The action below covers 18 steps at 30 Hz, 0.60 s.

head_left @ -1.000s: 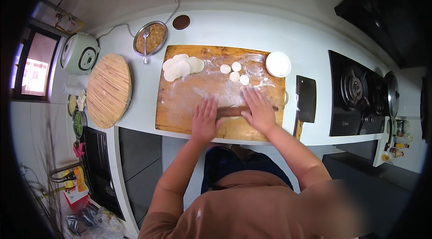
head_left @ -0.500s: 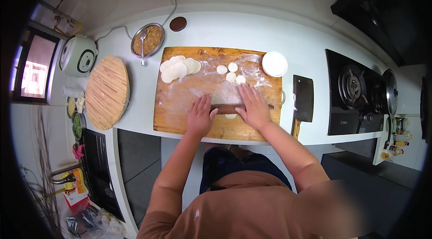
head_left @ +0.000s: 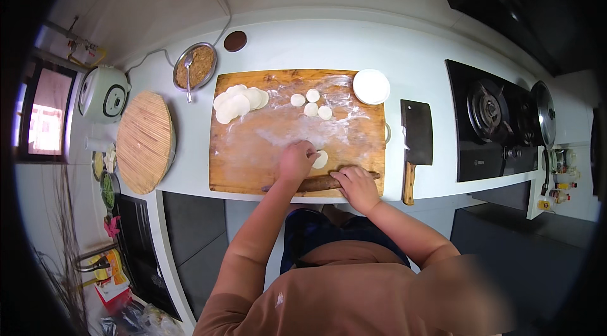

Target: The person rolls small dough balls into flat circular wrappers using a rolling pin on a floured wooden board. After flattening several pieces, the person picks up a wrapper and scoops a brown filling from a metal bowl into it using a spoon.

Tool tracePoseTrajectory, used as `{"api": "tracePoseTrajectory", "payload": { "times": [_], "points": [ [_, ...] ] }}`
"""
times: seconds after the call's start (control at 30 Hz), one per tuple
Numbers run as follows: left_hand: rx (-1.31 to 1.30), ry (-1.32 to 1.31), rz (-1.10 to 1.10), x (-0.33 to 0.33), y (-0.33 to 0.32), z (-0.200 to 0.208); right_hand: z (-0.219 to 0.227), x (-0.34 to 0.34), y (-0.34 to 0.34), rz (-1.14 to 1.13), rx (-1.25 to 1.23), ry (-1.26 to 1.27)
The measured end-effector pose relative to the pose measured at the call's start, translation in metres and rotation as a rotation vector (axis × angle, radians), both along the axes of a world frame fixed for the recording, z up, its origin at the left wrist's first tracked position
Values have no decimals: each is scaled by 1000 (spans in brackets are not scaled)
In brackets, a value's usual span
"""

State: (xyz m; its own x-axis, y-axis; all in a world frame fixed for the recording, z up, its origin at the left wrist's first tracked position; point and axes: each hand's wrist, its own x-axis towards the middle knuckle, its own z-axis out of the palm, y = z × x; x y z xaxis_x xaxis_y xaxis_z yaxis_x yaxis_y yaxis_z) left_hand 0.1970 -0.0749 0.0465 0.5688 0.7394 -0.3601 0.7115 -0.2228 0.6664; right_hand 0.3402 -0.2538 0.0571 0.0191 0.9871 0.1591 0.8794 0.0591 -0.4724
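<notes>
On the floured wooden board (head_left: 240, 162), my left hand (head_left: 296, 160) has its fingertips pinched at the left edge of a small round dough wrapper (head_left: 322, 159). My right hand (head_left: 358, 187) is curled over the right part of a dark wooden rolling pin (head_left: 316, 183), which lies near the board's front edge, closer to me than the wrapper. Several flattened dough rounds (head_left: 235, 107) overlap in a pile at the board's far left. Beyond my hands sit several small dough pieces (head_left: 311, 109). A round white container (head_left: 371, 87) stands at the far right corner.
Right of the board lies a cleaver (head_left: 416, 134), then a black gas stove (head_left: 487, 115). To the left are a round slatted lid (head_left: 145, 143) and a rice cooker (head_left: 104, 92). A metal bowl of filling (head_left: 201, 67) holds a spoon, beside a brown disc (head_left: 235, 41).
My left hand has left the rolling pin and pinched the dough wrapper. The pin has come back toward me with my right hand, uncovering the wrapper. The whole view has shifted slightly.
</notes>
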Motion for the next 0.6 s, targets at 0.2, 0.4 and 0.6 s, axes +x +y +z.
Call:
{"api": "tracePoseTrajectory", "payload": {
  "times": [0.2,0.4,0.6],
  "points": [
    [283,-287,-193,13,-6,15,0,5,-24,-23,-16,-21],
    [406,132,-693,23,-6,-7,2,4,-31,-23,5,-14],
    [442,110,-769,53,-7,-18,6,6,-32,-34,12,-10]
  ]
}}
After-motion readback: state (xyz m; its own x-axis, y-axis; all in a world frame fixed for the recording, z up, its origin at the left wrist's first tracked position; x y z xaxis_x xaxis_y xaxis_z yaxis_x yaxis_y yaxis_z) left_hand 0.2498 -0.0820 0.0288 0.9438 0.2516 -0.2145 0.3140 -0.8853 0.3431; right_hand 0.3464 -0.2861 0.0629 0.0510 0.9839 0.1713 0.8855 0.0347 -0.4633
